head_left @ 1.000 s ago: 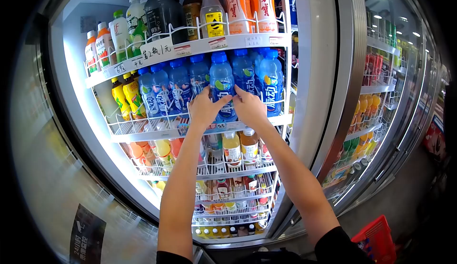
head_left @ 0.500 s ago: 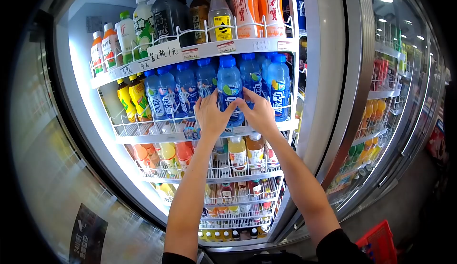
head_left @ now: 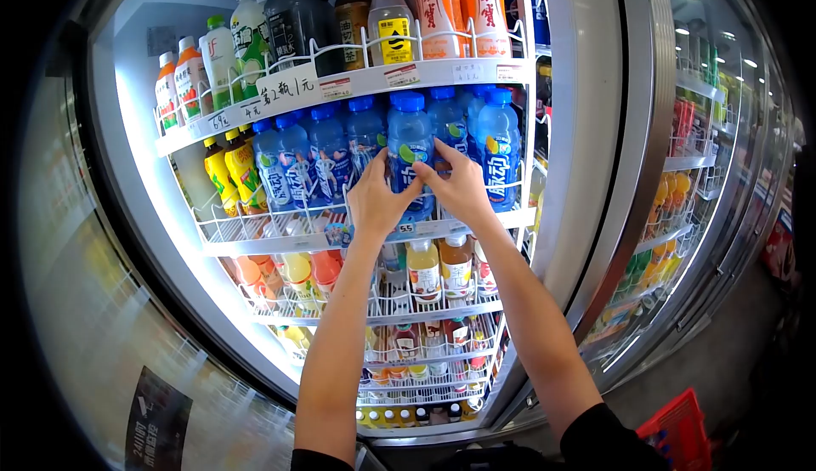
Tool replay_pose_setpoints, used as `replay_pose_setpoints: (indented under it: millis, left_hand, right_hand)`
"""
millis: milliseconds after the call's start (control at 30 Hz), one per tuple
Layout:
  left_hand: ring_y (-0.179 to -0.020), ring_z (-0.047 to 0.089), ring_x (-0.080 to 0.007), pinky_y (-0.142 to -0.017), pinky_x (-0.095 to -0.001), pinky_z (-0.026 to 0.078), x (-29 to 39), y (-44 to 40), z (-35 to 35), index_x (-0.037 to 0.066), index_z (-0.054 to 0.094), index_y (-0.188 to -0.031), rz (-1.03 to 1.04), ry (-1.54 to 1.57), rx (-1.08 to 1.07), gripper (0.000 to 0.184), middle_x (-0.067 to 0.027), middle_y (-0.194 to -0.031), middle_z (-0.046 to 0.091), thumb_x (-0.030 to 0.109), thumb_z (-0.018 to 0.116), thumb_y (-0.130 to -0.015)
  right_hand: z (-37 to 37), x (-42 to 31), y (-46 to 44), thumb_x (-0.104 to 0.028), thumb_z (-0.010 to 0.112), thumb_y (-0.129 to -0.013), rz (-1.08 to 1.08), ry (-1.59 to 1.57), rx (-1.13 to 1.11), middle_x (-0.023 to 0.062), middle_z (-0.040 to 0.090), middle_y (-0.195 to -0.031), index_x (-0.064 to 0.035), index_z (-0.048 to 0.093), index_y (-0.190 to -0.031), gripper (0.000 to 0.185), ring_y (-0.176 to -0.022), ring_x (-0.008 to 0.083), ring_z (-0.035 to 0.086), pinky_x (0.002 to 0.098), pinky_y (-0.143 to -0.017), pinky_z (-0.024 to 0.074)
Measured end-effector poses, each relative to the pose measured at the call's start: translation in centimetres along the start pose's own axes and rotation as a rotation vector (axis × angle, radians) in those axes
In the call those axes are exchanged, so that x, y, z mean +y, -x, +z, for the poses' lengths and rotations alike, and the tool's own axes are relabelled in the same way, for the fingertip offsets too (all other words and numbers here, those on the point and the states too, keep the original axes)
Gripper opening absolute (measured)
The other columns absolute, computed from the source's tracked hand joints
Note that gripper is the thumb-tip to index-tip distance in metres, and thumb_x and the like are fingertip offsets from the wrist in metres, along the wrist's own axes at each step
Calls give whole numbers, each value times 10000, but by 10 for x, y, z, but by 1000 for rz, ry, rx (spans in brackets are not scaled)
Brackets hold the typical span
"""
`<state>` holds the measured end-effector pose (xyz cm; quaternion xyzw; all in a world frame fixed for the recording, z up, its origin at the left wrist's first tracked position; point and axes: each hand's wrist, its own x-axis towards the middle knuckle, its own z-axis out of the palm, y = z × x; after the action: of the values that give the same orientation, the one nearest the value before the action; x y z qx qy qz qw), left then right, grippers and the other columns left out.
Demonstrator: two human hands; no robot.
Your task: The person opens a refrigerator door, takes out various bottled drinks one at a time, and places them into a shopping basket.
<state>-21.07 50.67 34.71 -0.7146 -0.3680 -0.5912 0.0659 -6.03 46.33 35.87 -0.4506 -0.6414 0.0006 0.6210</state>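
Observation:
Both my hands are at a blue drink bottle (head_left: 410, 129) that stands upright at the front of a cooler shelf. My left hand (head_left: 379, 203) is on its left side, fingers curled round towards the back and the thumb on the front. On the right side, my right hand (head_left: 461, 189) holds it with the thumb across the label. The two thumbs nearly meet over the lower label. Similar blue bottles flank it on the left, and another blue bottle (head_left: 498, 152) stands just right of my right hand. The fingertips behind the bottle are partly hidden.
A white wire rail (head_left: 229, 231) edges this shelf. Above is a shelf with assorted bottles and a handwritten price strip (head_left: 289, 88); juice bottles (head_left: 423, 271) fill lower shelves. The metal door frame (head_left: 633, 173) is to the right. A red basket (head_left: 680, 428) is at lower right.
The view has shifted slightly. My right thumb has moved a little up the bottle's front; both hands stay on the same bottle.

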Motion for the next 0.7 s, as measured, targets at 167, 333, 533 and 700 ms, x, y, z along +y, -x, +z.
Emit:
replay_pose_setpoints:
  millis: [167,333,533,700]
  left_hand:
    - [-922,666,-261,-811,-361,525,2,5,-3,-5,522,-1284,43,178,76,747,-150,-1048,663,395,801,-718]
    - [-969,641,-332,-803,-403,530,-8,14,2,2,427,-1344,167,313,156,787,-189,-1153,591,292,807,-719]
    - [-1096,554,-369,-909,-442,474,18,17,-18,27,416,-1362,362,186,389,880,-185,-1207,528,220,850,-621]
    - [-1053,564,-318,-877,-400,481,58,27,-58,3,461,-1336,277,347,369,797,-154,-1137,532,210,831,-661]
  right_hand:
    - [-1,-2,5,-263,763,-813,-237,-106,51,194,627,-1203,3,524,-1341,638,-1000,316,660,385,-885,521]
    - [-9,-18,14,-188,792,-773,-299,-133,-22,184,595,-1270,-72,512,-1380,679,-1126,336,605,397,-964,477]
    - [-24,-50,27,-108,784,-759,-446,-222,19,157,566,-1327,-90,483,-1418,725,-1208,300,549,398,-1016,439]
    - [-42,-70,42,-142,726,-833,-295,-467,-108,140,539,-1354,-88,439,-1447,679,-1203,254,547,387,-1004,443]
